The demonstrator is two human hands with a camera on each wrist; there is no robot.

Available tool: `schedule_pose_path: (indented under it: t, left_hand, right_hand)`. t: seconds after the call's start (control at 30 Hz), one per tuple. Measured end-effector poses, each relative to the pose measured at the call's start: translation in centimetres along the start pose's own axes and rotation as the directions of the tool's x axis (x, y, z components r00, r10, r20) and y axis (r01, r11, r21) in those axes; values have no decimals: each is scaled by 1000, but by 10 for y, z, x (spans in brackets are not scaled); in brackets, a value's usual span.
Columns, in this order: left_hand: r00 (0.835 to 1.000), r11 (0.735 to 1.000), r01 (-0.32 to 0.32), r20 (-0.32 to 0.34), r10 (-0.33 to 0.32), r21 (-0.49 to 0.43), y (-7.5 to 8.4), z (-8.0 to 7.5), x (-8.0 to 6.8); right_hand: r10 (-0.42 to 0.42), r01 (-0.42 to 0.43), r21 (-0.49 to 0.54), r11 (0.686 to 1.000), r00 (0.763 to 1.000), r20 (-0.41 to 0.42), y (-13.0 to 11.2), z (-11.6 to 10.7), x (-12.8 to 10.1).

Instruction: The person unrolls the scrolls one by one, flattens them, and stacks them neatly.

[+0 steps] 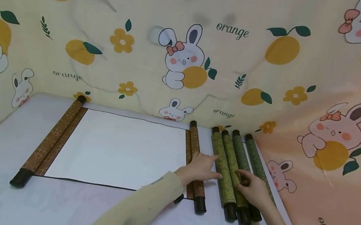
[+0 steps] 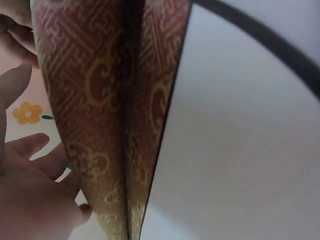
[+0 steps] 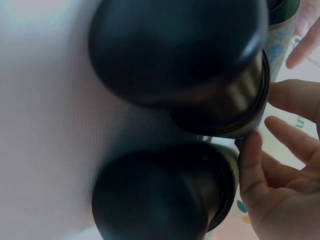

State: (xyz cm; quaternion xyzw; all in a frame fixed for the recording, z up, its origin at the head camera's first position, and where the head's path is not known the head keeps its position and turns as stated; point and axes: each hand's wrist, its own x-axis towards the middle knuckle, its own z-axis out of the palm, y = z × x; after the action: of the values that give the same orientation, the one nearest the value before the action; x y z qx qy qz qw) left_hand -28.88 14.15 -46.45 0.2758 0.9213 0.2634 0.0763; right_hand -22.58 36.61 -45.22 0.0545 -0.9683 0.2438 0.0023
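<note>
Green patterned scrolls (image 1: 228, 168) with black end caps lie side by side.

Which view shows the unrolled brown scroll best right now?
The head view: the whole brown scroll lies open, white sheet between two patterned rollers, with the left hand resting on the right roller. The left wrist view shows only a close patch of its brown border and white sheet. The right wrist view misses it.
</note>
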Motion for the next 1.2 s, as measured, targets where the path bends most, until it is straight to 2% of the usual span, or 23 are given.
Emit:
schedule_pose_path:
  t: [0.17, 0.33, 0.67, 0.87, 1.0, 1.1, 1.2]
  left_hand:
    - [997, 999, 47, 53, -48, 17, 7, 7, 3]
    - [997, 997, 65, 50, -67, 49, 10, 12, 4]
    - [995, 996, 83, 56, -84, 21, 14, 9, -1]
    - [993, 994, 109, 49, -108, -20, 14, 11, 1]
    - [993, 991, 115, 41, -112, -65, 13, 11, 2]
    - [993, 990, 110, 40, -107, -91, 11, 11, 1]
    - [994, 988, 105, 41, -101, -113, 10, 9, -1]
  right_hand:
    - [-46, 46, -25, 999, 999, -15, -4, 4, -1]
    - [-88, 87, -28, 996, 995, -40, -12, 7, -2]
    - [-35, 36, 30, 999, 999, -38, -16, 9, 1]
    - [59, -58, 115, 992, 998, 0, -19, 9, 6]
    - [109, -113, 201, 973, 993, 33, -20, 10, 9]
    - [119, -123, 231, 965, 992, 31, -21, 12, 10]
    - [107, -105, 219, 970, 994, 3, -24, 14, 10]
